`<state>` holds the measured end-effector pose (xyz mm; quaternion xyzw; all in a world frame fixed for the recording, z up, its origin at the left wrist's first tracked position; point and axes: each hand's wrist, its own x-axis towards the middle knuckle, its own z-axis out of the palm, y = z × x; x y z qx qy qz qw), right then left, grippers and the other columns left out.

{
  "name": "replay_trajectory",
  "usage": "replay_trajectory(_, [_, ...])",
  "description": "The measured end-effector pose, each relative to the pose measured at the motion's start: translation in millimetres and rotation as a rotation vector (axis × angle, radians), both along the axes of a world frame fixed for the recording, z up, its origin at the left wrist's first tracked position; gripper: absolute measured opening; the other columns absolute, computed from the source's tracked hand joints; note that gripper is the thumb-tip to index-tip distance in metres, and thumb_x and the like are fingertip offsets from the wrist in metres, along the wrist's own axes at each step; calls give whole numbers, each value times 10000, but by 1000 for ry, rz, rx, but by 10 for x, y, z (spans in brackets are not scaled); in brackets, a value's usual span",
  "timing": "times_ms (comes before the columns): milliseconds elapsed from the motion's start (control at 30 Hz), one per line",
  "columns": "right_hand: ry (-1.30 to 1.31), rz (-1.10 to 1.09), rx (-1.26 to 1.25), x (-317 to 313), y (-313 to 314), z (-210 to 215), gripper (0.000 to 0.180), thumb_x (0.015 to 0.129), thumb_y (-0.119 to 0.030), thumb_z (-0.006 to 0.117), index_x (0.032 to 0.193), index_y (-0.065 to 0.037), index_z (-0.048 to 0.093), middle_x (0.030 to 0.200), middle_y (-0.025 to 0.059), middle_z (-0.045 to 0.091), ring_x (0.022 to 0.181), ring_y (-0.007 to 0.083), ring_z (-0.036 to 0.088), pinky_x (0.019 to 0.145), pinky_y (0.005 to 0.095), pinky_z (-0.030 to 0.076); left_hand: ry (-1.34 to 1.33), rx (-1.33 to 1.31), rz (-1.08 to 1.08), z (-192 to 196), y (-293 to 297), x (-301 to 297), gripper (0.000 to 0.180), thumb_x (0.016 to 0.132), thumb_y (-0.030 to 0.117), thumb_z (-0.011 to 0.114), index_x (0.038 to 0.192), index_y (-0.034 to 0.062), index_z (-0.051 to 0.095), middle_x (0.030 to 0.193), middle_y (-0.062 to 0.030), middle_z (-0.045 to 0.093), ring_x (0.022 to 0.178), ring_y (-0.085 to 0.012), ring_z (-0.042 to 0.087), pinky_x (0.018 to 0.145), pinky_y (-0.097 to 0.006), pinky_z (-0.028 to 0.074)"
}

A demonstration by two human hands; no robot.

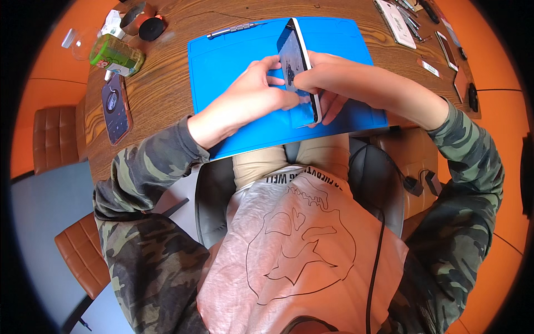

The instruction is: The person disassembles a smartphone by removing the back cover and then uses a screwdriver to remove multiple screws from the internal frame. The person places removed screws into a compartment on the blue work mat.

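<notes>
Right hand grasped upright, dark-screened, white-edged tablet over blue rectangular mat on brown wooden table; left hand was at screen side, its grip unclear

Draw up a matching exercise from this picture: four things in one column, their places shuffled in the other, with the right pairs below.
Things
1. Tablet-like device
2. Slim silver tool
3. Green and clear jar
4. White flat device

Places
A. On the wooden table, left of the mat
B. Along the far edge of the blue mat
C. On the table, beyond the mat's right side
D. Up on edge, in the right hand, with the left hand at its screen side

Pairs: 1-D, 2-B, 3-A, 4-C
</notes>
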<state>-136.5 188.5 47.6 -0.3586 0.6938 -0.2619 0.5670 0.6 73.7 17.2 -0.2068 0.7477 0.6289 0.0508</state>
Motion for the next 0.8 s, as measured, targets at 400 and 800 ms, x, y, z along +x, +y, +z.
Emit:
replay_trajectory(400, [-169,-127,-155,-92,150,-23,385,848,-222,558,1172,-29,477,803,106,627,677,174,654,631,278,561,43,74,116,-29,-47,1,512,887,165,534,1343,-22,396,1145,-124,574,1059,-144,534,922,-242,406])
replay_trajectory(800, [233,-62,-570,-128,-234,-11,703,723,-4,573,1358,8,270,621,85,529,520,175,525,497,270,419,444,-326,280,166,-474,-350,810,703,325,785,1297,-12,349,1178,-201,508,1103,-249,534,904,-360,483])
